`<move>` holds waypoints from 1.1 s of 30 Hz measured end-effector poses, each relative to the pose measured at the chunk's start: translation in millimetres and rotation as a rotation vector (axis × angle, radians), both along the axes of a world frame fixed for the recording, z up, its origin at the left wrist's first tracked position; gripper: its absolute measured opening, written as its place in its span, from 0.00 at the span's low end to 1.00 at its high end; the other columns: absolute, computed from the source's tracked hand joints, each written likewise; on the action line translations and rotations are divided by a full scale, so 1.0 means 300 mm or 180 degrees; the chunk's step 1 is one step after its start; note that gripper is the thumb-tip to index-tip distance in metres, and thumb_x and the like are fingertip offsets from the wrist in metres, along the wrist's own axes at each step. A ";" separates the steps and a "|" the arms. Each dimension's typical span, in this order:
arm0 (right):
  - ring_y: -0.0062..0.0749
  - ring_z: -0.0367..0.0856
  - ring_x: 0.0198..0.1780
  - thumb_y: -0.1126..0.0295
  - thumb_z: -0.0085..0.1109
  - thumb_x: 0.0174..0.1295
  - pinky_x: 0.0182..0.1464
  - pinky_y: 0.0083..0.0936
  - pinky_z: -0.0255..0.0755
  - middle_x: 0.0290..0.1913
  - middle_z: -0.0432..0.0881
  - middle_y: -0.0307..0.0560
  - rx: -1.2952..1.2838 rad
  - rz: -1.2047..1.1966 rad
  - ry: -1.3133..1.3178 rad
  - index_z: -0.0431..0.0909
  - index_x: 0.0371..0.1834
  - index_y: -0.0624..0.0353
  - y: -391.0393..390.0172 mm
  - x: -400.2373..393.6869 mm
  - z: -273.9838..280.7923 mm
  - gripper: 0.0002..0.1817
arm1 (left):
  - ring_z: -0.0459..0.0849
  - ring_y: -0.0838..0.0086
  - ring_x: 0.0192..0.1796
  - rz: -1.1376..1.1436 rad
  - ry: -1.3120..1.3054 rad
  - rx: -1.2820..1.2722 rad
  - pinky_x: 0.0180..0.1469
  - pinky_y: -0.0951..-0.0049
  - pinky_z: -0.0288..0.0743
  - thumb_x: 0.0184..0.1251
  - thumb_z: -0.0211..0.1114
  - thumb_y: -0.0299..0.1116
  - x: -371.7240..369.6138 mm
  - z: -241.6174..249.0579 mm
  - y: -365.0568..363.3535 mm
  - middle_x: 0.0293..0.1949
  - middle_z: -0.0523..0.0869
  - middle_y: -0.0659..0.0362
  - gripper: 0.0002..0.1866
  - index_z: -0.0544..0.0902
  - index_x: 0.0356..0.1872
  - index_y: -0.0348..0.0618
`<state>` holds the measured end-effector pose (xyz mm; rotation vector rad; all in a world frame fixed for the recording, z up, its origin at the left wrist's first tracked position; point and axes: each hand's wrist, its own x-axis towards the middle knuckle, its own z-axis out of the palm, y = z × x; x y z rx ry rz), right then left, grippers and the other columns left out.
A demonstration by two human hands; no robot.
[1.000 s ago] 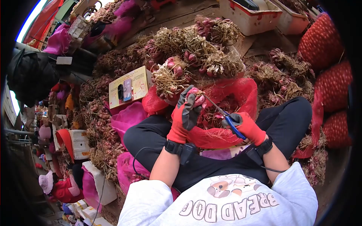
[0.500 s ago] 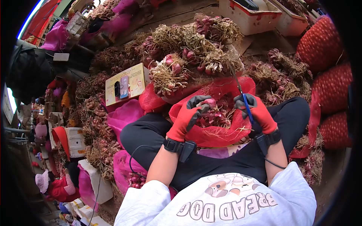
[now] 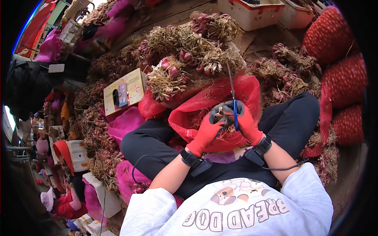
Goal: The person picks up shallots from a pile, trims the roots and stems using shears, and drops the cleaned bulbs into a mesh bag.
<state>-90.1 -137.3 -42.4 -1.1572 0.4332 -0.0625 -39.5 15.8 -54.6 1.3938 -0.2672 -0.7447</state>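
My left hand [image 3: 214, 122], in a red glove with grey fingers, is closed over the red mesh bag [image 3: 185, 133]. Its fingers are wrapped round a shallot that they almost wholly hide; a small pale bit [image 3: 221, 109] shows between them. Touching it from the right is my right hand [image 3: 246, 122], gloved alike and closed on blue-handled scissors [image 3: 236, 112]. Their long metal blades point away from me, toward the heap of dried shallot bunches [image 3: 212, 59]. Dry pale strands show below the fingers, and the bag lies open between my legs.
A box [image 3: 136, 84] with a phone [image 3: 122, 94] on it stands left of the heap. Full red net sacks [image 3: 332, 37] are stacked at right. More shallot bunches [image 3: 289, 72] lie beside my knee. Another person [image 3: 69, 200] is at lower left.
My hands have come together over the bag; before, they were apart, with the shallot visible in my left fingers. The scissors have moved left with my right hand. The view has shifted slightly.
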 end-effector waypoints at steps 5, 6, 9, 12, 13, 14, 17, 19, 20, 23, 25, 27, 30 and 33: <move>0.15 0.76 0.30 0.71 0.65 0.59 0.32 0.15 0.70 0.34 0.80 0.36 -0.0126 0.0156 -0.0119 0.76 0.46 0.62 -0.012 0.031 -0.028 0.13 | 0.79 0.81 0.43 -0.0207 -0.0551 0.0260 0.49 0.76 0.74 0.54 0.60 0.16 0.026 0.049 0.032 0.40 0.83 0.62 0.19 0.78 0.49 0.37; 0.14 0.75 0.28 0.71 0.63 0.60 0.30 0.14 0.69 0.33 0.79 0.35 -0.0034 0.0239 -0.0077 0.77 0.46 0.62 -0.024 0.034 -0.031 0.12 | 0.79 0.81 0.43 -0.0220 -0.0523 0.0266 0.49 0.77 0.75 0.53 0.59 0.15 0.027 0.036 0.037 0.40 0.83 0.62 0.19 0.78 0.48 0.37; 0.15 0.75 0.27 0.70 0.61 0.63 0.28 0.14 0.68 0.31 0.78 0.35 0.0376 0.0301 -0.0109 0.77 0.47 0.62 -0.031 0.020 -0.032 0.12 | 0.79 0.80 0.43 -0.0083 -0.0148 0.0137 0.49 0.77 0.75 0.53 0.58 0.14 0.017 0.028 0.031 0.40 0.83 0.62 0.19 0.78 0.48 0.35; 0.16 0.75 0.28 0.68 0.59 0.64 0.29 0.15 0.69 0.30 0.77 0.34 0.0878 0.0013 -0.0258 0.76 0.47 0.62 -0.020 0.010 -0.005 0.12 | 0.80 0.79 0.45 0.0032 -0.0052 -0.0155 0.52 0.76 0.75 0.53 0.56 0.13 0.011 0.046 0.022 0.43 0.82 0.60 0.21 0.76 0.51 0.34; 0.16 0.75 0.29 0.67 0.58 0.65 0.29 0.15 0.69 0.30 0.76 0.34 0.1042 -0.0127 -0.0315 0.75 0.47 0.62 -0.020 0.009 0.005 0.12 | 0.80 0.78 0.45 0.0067 0.0099 -0.0336 0.53 0.76 0.75 0.53 0.56 0.13 0.004 0.066 0.013 0.43 0.82 0.60 0.22 0.76 0.52 0.33; 0.16 0.75 0.29 0.66 0.58 0.65 0.29 0.15 0.69 0.29 0.75 0.33 0.1301 -0.0213 -0.0347 0.75 0.47 0.61 -0.031 0.013 -0.005 0.13 | 0.81 0.78 0.45 0.0104 0.0254 -0.0516 0.54 0.76 0.75 0.54 0.56 0.13 0.000 0.076 0.006 0.44 0.82 0.60 0.22 0.75 0.53 0.33; 0.15 0.72 0.28 0.61 0.57 0.67 0.30 0.16 0.69 0.28 0.72 0.31 0.1617 -0.0408 -0.0196 0.74 0.45 0.59 -0.074 0.007 -0.005 0.14 | 0.80 0.77 0.47 0.0016 0.0061 -0.0556 0.55 0.74 0.76 0.57 0.58 0.16 0.023 0.076 0.016 0.47 0.81 0.58 0.22 0.74 0.56 0.33; 0.14 0.73 0.29 0.59 0.57 0.67 0.31 0.16 0.70 0.29 0.74 0.31 0.1435 -0.0276 -0.0148 0.74 0.46 0.59 -0.061 0.007 0.041 0.15 | 0.80 0.76 0.49 0.0042 0.0441 -0.0739 0.55 0.74 0.77 0.60 0.59 0.18 0.035 0.053 0.005 0.50 0.80 0.56 0.22 0.72 0.57 0.34; 0.14 0.74 0.30 0.59 0.56 0.67 0.31 0.16 0.70 0.30 0.74 0.31 0.1336 -0.0183 -0.0112 0.74 0.47 0.59 -0.054 0.008 0.058 0.15 | 0.80 0.76 0.50 0.0084 0.0634 -0.0840 0.54 0.73 0.77 0.61 0.60 0.20 0.037 0.039 0.001 0.51 0.80 0.55 0.22 0.72 0.58 0.34; 0.14 0.75 0.34 0.59 0.58 0.67 0.34 0.15 0.72 0.35 0.77 0.32 0.1200 -0.0085 -0.0253 0.75 0.50 0.60 -0.044 0.014 -0.030 0.17 | 0.79 0.77 0.50 0.0070 0.0432 -0.0566 0.52 0.74 0.78 0.61 0.66 0.25 0.028 0.053 -0.013 0.52 0.79 0.56 0.25 0.70 0.60 0.35; 0.15 0.76 0.35 0.62 0.60 0.66 0.36 0.15 0.72 0.37 0.78 0.33 0.0775 -0.0270 -0.0299 0.75 0.52 0.61 -0.016 0.008 -0.049 0.17 | 0.78 0.79 0.49 -0.0003 -0.0462 -0.0303 0.49 0.76 0.78 0.58 0.69 0.25 0.008 0.087 -0.030 0.48 0.80 0.59 0.25 0.73 0.56 0.35; 0.15 0.77 0.36 0.63 0.60 0.65 0.36 0.15 0.73 0.38 0.79 0.34 0.0589 0.0051 -0.0104 0.75 0.52 0.61 -0.004 0.008 -0.029 0.17 | 0.79 0.79 0.47 -0.0043 -0.0405 -0.0147 0.47 0.77 0.78 0.56 0.68 0.25 0.006 0.038 -0.007 0.46 0.81 0.60 0.22 0.74 0.53 0.36; 0.15 0.77 0.37 0.68 0.61 0.63 0.37 0.15 0.73 0.40 0.80 0.35 0.0796 0.0305 0.0014 0.75 0.53 0.60 -0.005 0.008 0.030 0.17 | 0.80 0.80 0.40 0.0175 0.0127 -0.0368 0.42 0.77 0.79 0.57 0.64 0.23 0.011 0.069 -0.001 0.39 0.82 0.62 0.14 0.77 0.46 0.38; 0.15 0.78 0.38 0.69 0.62 0.62 0.38 0.15 0.73 0.41 0.80 0.36 0.0963 0.0332 -0.0111 0.75 0.54 0.60 -0.005 0.009 0.026 0.18 | 0.81 0.80 0.36 0.0313 0.1123 -0.0661 0.40 0.76 0.80 0.61 0.61 0.25 0.039 0.071 0.018 0.35 0.82 0.63 0.08 0.77 0.42 0.41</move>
